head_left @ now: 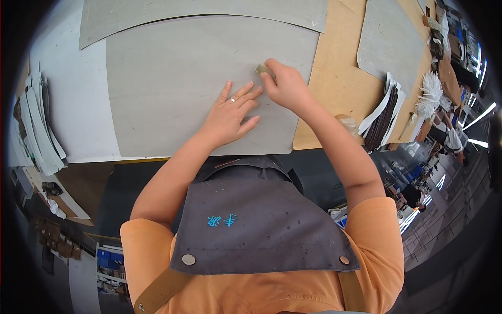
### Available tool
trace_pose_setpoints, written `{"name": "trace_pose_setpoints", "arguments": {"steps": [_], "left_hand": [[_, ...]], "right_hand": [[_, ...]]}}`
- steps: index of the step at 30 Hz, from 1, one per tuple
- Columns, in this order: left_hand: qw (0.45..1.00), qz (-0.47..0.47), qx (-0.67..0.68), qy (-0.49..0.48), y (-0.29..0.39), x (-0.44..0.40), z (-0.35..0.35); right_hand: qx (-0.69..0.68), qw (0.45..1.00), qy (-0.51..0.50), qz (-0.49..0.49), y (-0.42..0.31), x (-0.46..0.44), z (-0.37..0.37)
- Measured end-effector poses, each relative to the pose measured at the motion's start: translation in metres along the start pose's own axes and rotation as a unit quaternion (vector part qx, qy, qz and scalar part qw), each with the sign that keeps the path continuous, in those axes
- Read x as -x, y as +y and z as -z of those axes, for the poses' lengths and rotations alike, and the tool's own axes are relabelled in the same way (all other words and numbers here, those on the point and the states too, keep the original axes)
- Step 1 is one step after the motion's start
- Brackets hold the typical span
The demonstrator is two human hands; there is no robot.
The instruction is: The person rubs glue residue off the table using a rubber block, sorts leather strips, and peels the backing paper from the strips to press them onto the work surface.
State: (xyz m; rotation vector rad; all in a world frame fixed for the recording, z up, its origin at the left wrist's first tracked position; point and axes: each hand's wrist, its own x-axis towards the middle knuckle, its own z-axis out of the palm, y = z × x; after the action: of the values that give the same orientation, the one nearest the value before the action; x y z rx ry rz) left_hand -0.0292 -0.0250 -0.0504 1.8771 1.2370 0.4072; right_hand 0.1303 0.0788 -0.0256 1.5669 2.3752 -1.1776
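Note:
A large grey sheet [172, 78] lies flat on the table before me. My left hand [230, 115] rests on it, palm down, with the fingers spread and a ring on one of them. Right of it and a little farther off, my right hand [285, 86] is closed around a small greenish-tan block [260, 68]. Only one end of the block shows past my fingers, close above the sheet; whether it touches the surface I cannot tell. Along the far side, a second grey sheet [209, 11] meets the first with a curved edge.
On the right, tan board [334, 68] carries another grey sheet [392, 39], bundled white and dark strips [384, 115] and a clear roll [347, 123]. Stacked pale strips [39, 120] stand at the left. People are visible in the workshop at far right.

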Motion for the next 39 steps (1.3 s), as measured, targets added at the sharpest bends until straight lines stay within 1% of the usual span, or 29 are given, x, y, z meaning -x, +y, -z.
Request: {"name": "trace_pose_setpoints", "arguments": {"steps": [2,5,8,11,14,17,20,23,26,29,32,35,37,38,39], "left_hand": [[1.000,0.002,0.027,0.016,-0.001,-0.001,0.000],[0.999,0.008,0.019,0.034,-0.001,-0.001,-0.007],[0.999,0.016,0.017,0.023,0.002,-0.003,-0.005],[0.999,0.012,0.011,0.032,0.003,-0.003,-0.005],[1.000,0.005,-0.005,0.027,0.003,-0.003,-0.003],[0.999,0.012,0.006,0.034,0.002,-0.003,-0.008],[0.999,0.018,0.017,0.021,0.001,-0.003,-0.008],[0.999,0.020,0.023,0.024,0.002,-0.003,-0.008],[0.999,0.026,0.023,0.013,0.001,-0.003,-0.006],[0.999,0.010,0.021,0.034,0.002,-0.003,-0.006],[0.999,0.020,0.023,0.033,0.001,-0.003,-0.009],[0.999,0.032,-0.008,-0.019,0.004,-0.004,-0.001],[1.000,0.005,-0.025,-0.013,0.006,-0.002,-0.001],[0.999,-0.006,-0.035,-0.009,0.007,-0.001,0.000],[0.998,-0.011,-0.056,-0.009,0.007,0.001,-0.001]], "right_hand": [[-0.062,0.996,0.055,-0.035,-0.006,0.001,-0.008],[-0.034,0.996,0.031,-0.071,-0.011,0.011,-0.027],[-0.035,0.997,0.043,-0.045,-0.007,0.023,-0.030],[-0.040,0.998,0.043,-0.020,-0.001,0.024,-0.026],[-0.097,0.989,0.094,-0.061,-0.007,0.007,-0.011],[-0.075,0.994,0.057,-0.063,-0.010,0.008,-0.031],[-0.078,0.993,0.047,-0.079,-0.010,0.016,-0.029],[-0.075,0.993,0.000,-0.091,-0.008,0.022,-0.025],[-0.084,0.993,-0.015,-0.077,-0.001,0.021,-0.023],[-0.212,0.961,0.055,-0.171,-0.009,0.010,-0.013],[-0.127,0.981,0.066,-0.133,-0.010,0.013,-0.034],[-0.106,0.990,-0.001,-0.092,0.004,0.031,-0.022],[-0.229,0.956,0.050,-0.176,0.024,0.044,-0.009],[-0.290,0.930,0.074,-0.213,0.031,0.048,-0.007],[-0.292,0.931,0.066,-0.208,0.034,0.054,-0.011]]}}
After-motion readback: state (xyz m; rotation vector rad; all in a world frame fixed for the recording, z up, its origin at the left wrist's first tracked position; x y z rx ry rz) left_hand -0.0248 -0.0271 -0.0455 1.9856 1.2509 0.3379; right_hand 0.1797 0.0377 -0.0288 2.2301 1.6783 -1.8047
